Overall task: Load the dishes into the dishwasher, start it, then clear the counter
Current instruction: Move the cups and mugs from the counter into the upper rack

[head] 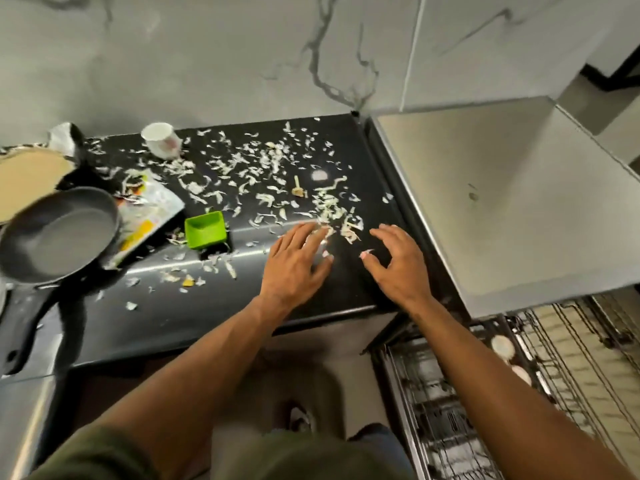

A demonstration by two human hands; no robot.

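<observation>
Black bench littered with pale scraps, left grip flat, open on them, right grip beside it, fingers arched, holding nothing, pan and cup at bench left, dishwasher rack out, lower right

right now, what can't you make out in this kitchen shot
All in the head view:
- Rack: blurred, partly behind the right arm, cut by the bottom edge; its load is unclear.
- Board: cut by the left edge, overlapped by the pan.
- Packet: partly under the pan, print blurred.
- Cup: print too blurred to read.
</observation>
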